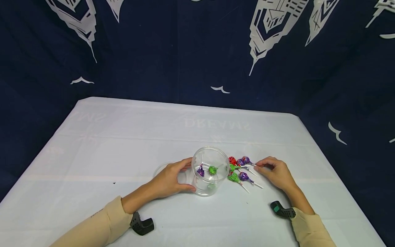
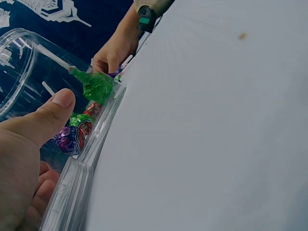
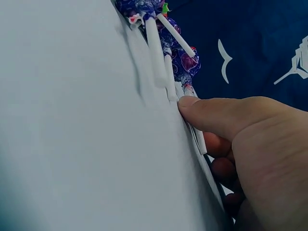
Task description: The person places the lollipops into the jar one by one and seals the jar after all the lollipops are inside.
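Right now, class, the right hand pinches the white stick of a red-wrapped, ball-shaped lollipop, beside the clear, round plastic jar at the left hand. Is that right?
Not quite: the lollipop is purple-wrapped, as the right wrist view shows. The right hand does pinch its white stick, beside the jar at the left hand.

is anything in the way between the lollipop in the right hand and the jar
Yes: along the table, other lollipops lie between the purple lollipop in the right hand and the jar. Nothing visible covers the jar's open top.
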### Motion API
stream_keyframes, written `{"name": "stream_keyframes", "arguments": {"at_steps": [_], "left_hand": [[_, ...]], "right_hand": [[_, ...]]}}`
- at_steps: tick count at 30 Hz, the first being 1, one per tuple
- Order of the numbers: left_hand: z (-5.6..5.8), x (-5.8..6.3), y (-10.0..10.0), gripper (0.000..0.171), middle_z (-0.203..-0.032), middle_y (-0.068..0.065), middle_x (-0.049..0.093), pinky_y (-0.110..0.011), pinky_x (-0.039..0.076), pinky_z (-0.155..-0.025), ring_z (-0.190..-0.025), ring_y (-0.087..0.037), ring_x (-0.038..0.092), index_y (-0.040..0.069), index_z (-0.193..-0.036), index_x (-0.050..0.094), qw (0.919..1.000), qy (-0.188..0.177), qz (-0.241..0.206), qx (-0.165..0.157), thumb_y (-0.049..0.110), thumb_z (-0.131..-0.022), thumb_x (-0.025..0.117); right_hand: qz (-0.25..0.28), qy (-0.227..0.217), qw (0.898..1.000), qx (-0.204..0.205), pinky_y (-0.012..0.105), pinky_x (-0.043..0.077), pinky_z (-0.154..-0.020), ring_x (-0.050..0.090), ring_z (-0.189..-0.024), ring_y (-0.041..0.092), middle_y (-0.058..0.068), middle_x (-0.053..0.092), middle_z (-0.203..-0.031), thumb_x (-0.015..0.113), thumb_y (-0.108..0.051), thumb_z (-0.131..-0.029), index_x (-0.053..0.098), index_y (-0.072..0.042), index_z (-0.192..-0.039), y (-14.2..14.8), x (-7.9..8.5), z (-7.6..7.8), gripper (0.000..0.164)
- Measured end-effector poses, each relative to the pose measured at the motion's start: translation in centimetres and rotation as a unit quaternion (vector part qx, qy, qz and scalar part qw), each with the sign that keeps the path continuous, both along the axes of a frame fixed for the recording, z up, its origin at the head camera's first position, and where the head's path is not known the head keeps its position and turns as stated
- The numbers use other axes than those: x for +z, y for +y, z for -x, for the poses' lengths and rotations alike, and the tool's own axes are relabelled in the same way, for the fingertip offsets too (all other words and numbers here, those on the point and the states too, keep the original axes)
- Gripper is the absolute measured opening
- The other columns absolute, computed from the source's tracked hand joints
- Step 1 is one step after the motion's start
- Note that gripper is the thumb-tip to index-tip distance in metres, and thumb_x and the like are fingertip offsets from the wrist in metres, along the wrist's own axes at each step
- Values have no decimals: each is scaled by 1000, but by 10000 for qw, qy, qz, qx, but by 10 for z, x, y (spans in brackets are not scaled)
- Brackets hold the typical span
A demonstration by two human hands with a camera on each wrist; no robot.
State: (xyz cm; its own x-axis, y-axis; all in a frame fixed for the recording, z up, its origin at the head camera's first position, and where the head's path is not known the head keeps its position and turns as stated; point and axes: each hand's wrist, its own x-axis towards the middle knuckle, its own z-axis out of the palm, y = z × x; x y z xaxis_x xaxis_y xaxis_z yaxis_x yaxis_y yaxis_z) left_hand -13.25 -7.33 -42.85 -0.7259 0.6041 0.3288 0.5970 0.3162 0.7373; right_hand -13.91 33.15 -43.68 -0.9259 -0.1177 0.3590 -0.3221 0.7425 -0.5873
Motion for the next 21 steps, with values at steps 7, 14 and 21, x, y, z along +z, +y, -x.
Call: {"name": "stream_keyframes", "arguments": {"at_steps": [7,14,21], "left_hand": [[0,1,0,87,-135,-14,59,-40,52,-98,-114,-29,63,2,-144,44,10000,0,1,-8,31,-75,88],[-1,2,-1,87,-135,-14,59,-40,51,-98,-114,-29,63,1,-144,44,10000,41,-14,-8,30,-75,88],[0,1,0,87,-136,-13,58,-38,51,-98,-115,-27,62,0,-144,45,10000,-9,-72,-42,28,-73,89]], "right_hand": [[-45,112,9999,90,14,41,-65,52,-73,4,0,68,-78,79,4,-78,74,-7,-79,-2,2,-1,11],[6,87,9999,78,14,40,-66,51,-74,6,0,67,-79,78,3,-81,74,-7,-79,-5,5,-3,11],[171,133,9997,62,13,41,-65,52,-73,5,1,67,-78,77,4,-81,73,-6,-79,-4,5,-4,11]]}}
